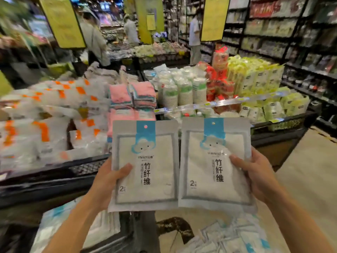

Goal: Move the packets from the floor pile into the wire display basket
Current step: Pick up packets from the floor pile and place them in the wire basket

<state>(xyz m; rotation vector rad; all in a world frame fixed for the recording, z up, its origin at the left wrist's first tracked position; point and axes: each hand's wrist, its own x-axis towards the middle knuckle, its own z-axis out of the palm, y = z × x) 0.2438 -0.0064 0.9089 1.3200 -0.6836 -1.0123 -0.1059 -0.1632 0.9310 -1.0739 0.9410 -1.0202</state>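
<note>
Left hand [111, 178] pinches one packet [145, 167]. Right hand [255, 175] pinches second packet [215, 163]. Both held up, side by side, above floor pile [231, 236]. Carrying step. Next: reach forward, drop both in wire basket [85, 168] just ahead.

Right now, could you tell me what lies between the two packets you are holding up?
Nothing lies between them in the head view. The left packet and right packet are side by side, inner edges nearly meeting; whether they touch is unclear.
</note>
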